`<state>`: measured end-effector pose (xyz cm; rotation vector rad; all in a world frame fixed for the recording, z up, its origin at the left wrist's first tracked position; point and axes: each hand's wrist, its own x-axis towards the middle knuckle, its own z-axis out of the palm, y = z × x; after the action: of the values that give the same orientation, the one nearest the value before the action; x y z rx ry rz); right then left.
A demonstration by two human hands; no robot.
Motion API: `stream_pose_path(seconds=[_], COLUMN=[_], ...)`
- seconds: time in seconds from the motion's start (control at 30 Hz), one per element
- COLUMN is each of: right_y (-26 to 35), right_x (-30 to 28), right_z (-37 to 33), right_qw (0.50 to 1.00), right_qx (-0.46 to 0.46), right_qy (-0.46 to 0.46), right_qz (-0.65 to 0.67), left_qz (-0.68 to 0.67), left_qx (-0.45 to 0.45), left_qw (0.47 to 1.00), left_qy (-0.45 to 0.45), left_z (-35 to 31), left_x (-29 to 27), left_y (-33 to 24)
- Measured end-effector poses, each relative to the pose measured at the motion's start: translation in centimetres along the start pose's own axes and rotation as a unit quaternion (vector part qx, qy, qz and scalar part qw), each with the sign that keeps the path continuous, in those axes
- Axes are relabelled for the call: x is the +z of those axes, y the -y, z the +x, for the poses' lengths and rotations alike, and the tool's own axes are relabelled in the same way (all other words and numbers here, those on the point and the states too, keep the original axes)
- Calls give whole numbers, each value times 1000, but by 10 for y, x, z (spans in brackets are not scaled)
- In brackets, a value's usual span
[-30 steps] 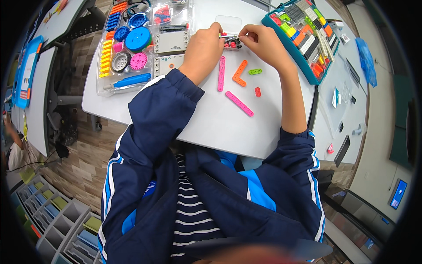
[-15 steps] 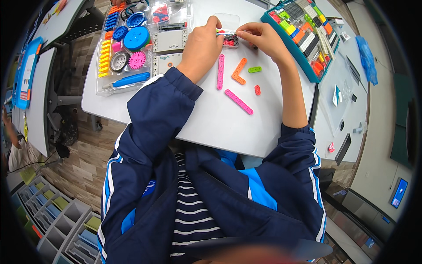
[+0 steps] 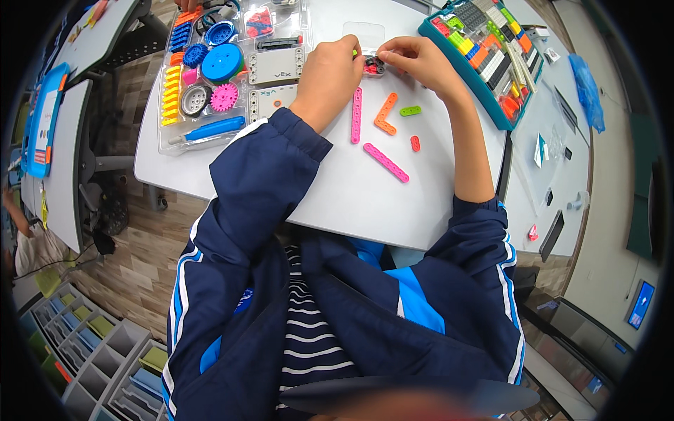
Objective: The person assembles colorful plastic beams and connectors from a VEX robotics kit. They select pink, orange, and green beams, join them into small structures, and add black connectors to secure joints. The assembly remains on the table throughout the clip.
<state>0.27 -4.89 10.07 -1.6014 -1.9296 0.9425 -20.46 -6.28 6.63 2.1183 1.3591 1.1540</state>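
My left hand [image 3: 328, 78] is closed over the left side of a small clear box [image 3: 380, 73] of dark and red pieces, a speck of green showing at its fingertips. Across the box, my right hand [image 3: 420, 64] pinches thumb and fingers together; whatever is between them is too small to make out. Nearer to me lie a long pink beam [image 3: 356, 116], a second pink beam [image 3: 385, 163] set aslant, an orange angled beam [image 3: 385, 114], a short green beam [image 3: 410, 111] and a tiny red connector [image 3: 415, 143].
A clear tray [image 3: 163, 144] of wheels, gears and grey modules sits at left, another person's fingers [image 3: 187, 5] at its far edge. At right stands a teal bin [image 3: 465, 83] of colourful building pieces. A crumpled blue plastic bag [image 3: 586, 91] lies farther right.
Both hands stay over the small box. The thin pale piece seen between the fingertips earlier no longer shows. The whole view has shifted slightly.
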Motion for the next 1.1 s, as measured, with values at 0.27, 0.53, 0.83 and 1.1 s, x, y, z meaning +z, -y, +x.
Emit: stream_pose_path(seconds=[0.27, 0.53, 0.83, 1.1], right_y=[10, 29, 69, 84], right_x=[6, -26, -21, -1], right_z=[-4, -13, -33, -34], right_qw=[996, 982, 965, 930], right_qx=[-76, -148, -215, -333], right_qy=[-14, 10, -102, -155], right_qz=[-54, 116, 107, 19], left_qz=[-132, -542, -716, -750], left_qx=[-48, -198, -163, -110], left_qw=[989, 813, 670, 639], left_qy=[-54, 80, 104, 131], left_z=[4, 10, 11, 14], left_x=[-15, -29, -27, -30], left_y=[-13, -27, -22, -29])
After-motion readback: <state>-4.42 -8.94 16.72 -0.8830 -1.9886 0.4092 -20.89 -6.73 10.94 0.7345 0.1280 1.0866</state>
